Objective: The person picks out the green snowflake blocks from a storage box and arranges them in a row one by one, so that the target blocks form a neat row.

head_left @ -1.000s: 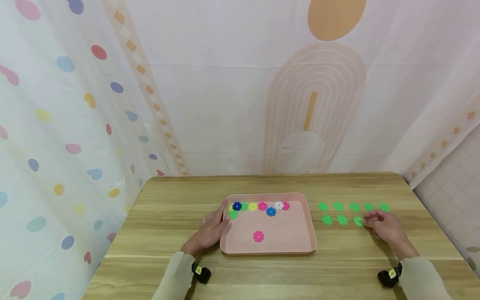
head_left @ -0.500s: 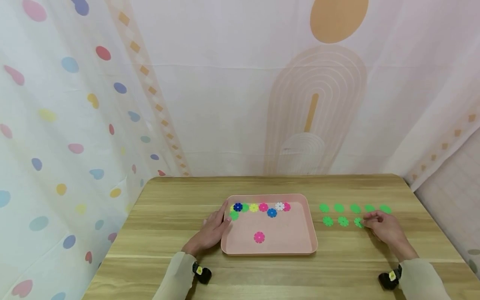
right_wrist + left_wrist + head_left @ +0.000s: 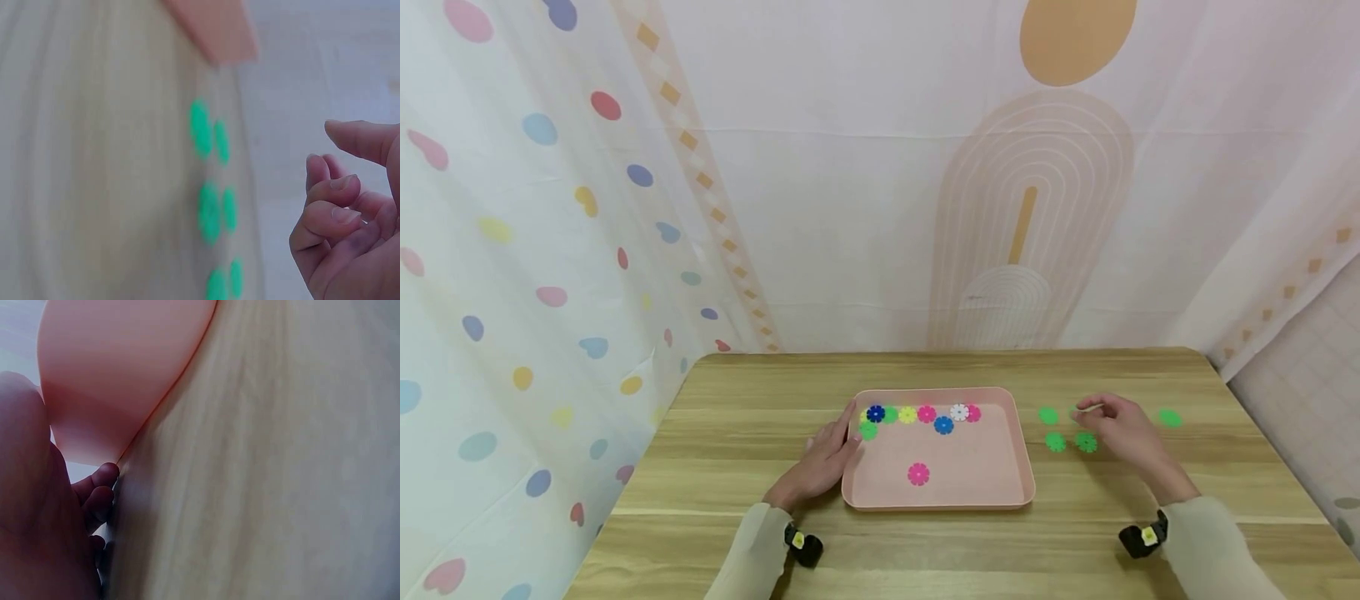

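Note:
A shallow pink tray (image 3: 970, 492) lies on the wooden table with several flower-shaped plastic discs in it. My left hand (image 3: 822, 460) rests along the tray's left side, thumb at the rim and fingers along the outer wall; the left wrist view shows the fingertips close to the table beside the tray's wall (image 3: 125, 362). To the right of the tray, my right hand (image 3: 1126, 433) hovers over the rows of green discs (image 3: 1048, 416). In the right wrist view, its thumb and fingers stand apart with nothing between them. Part of the rows is hidden beneath this hand.
Inside the tray, a dark blue disc (image 3: 876, 413), a light blue disc (image 3: 943, 425) and a white disc (image 3: 959, 412) are among those toward the back. A pink disc (image 3: 918, 474) lies nearer the front. A patterned curtain (image 3: 850, 208) hangs behind the table.
My right hand has left the front-row green disc where its fingertips were and moved left and a little back over the rows. My left hand and the tray have stayed put.

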`<action>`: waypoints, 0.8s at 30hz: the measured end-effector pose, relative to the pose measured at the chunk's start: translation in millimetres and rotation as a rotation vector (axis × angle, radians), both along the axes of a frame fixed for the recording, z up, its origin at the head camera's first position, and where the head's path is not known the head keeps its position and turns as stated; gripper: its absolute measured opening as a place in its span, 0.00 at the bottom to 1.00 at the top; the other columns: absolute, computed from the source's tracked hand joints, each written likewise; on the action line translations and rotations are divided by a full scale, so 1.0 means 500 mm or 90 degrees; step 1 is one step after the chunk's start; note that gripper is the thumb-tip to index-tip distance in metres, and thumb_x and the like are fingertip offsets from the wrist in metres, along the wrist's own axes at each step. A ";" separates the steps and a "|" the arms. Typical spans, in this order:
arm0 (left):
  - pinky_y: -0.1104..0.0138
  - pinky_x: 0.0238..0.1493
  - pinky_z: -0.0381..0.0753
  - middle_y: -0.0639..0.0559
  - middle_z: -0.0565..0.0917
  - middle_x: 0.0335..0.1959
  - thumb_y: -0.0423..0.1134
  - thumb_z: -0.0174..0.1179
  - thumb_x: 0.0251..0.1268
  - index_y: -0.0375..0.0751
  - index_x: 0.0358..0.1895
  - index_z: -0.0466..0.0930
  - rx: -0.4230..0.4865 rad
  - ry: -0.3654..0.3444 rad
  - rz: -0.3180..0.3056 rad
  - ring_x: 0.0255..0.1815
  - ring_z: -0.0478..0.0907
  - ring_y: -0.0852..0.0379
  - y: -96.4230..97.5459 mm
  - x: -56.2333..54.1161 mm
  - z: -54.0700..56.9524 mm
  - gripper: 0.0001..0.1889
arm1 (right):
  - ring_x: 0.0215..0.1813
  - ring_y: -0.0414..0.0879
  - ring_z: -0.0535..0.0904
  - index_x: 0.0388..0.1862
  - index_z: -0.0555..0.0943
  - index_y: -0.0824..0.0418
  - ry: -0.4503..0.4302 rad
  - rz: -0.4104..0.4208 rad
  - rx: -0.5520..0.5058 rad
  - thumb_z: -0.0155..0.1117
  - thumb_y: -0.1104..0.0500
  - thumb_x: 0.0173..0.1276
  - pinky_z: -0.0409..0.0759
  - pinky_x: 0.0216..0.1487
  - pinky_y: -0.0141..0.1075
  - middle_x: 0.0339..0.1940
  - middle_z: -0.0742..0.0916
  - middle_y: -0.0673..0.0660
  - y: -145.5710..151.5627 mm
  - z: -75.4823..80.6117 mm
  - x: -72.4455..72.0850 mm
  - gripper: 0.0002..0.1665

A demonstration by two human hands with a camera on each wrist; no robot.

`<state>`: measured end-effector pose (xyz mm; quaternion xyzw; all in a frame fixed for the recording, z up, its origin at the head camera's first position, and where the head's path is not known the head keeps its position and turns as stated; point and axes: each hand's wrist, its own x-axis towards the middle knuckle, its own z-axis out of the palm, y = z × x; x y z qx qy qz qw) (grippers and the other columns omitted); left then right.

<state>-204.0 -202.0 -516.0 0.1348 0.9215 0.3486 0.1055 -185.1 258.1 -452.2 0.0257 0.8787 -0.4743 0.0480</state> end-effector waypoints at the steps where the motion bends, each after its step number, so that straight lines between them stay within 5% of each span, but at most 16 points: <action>1: 0.40 0.69 0.46 0.45 0.52 0.80 0.59 0.34 0.80 0.59 0.81 0.32 0.000 -0.003 0.000 0.78 0.49 0.43 -0.001 0.000 0.000 0.34 | 0.28 0.44 0.71 0.54 0.77 0.66 0.002 0.007 -0.011 0.62 0.50 0.73 0.72 0.28 0.37 0.34 0.81 0.57 -0.013 0.005 -0.005 0.22; 7: 0.41 0.69 0.47 0.46 0.52 0.80 0.60 0.34 0.80 0.59 0.81 0.32 0.012 -0.005 -0.006 0.78 0.49 0.44 -0.003 -0.001 0.002 0.35 | 0.22 0.43 0.68 0.52 0.78 0.67 -0.002 0.053 -0.064 0.62 0.56 0.73 0.70 0.24 0.36 0.37 0.82 0.60 -0.094 0.027 -0.043 0.17; 14: 0.41 0.69 0.48 0.44 0.52 0.80 0.60 0.34 0.80 0.59 0.81 0.32 0.016 -0.003 -0.015 0.78 0.49 0.43 -0.005 0.001 0.004 0.35 | 0.28 0.44 0.71 0.48 0.80 0.67 0.008 0.099 -0.085 0.62 0.61 0.71 0.71 0.28 0.33 0.36 0.83 0.60 -0.177 0.035 -0.085 0.12; 24: 0.40 0.70 0.48 0.44 0.51 0.80 0.59 0.33 0.80 0.58 0.81 0.31 0.021 -0.006 -0.010 0.78 0.48 0.43 -0.007 0.006 0.005 0.35 | 0.34 0.43 0.75 0.49 0.81 0.65 0.037 0.242 -0.081 0.60 0.64 0.71 0.76 0.35 0.35 0.37 0.83 0.55 -0.287 0.039 -0.131 0.10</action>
